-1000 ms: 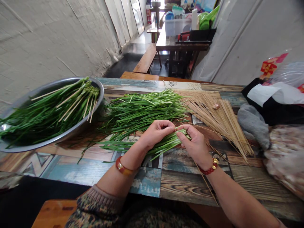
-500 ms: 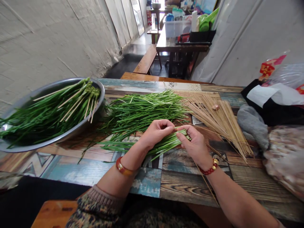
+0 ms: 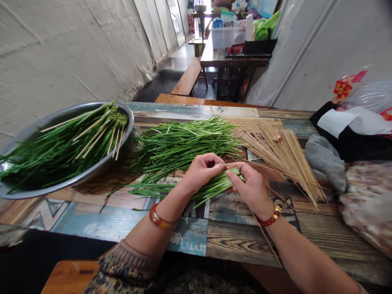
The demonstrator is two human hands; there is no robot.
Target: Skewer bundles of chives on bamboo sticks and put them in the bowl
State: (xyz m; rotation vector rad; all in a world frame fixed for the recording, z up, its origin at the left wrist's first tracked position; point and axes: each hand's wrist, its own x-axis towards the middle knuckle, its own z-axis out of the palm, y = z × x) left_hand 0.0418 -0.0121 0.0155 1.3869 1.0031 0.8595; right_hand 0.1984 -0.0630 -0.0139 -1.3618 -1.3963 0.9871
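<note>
Well, both hands were close together over the surface (image 3: pixel 241 241), fingertips almost meeting, with a bundle of green stalks (image 3: pixel 211 188) caught between them. The left hand (image 3: pixel 204 173) lay closed over the bundle, thumb and forefinger curled into a ring; I couldn't tell what, if anything, those two tips pinched. The right hand (image 3: pixel 251 190) gripped the pale cut ends, thumb on top, and the leafy ends trailed out under the left wrist. An amber-and-red bangle (image 3: pixel 159 218) circled the left wrist, a red beaded bracelet (image 3: pixel 271 219) the right. Below the right wrist a lone thin stick (image 3: pixel 266 239) slanted toward the person. Just beyond the hands spread a loose heap of greens (image 3: pixel 190 143), and to its right, a fan of wooden skewers (image 3: pixel 294 163) with a small pinkish piece (image 3: pixel 277 138) on top. Well to the left of the hands stood a metal bowl (image 3: pixel 130 126) of greens with skewers among them; far to their right sat a bulging clear bag (image 3: pixel 367 200).
</note>
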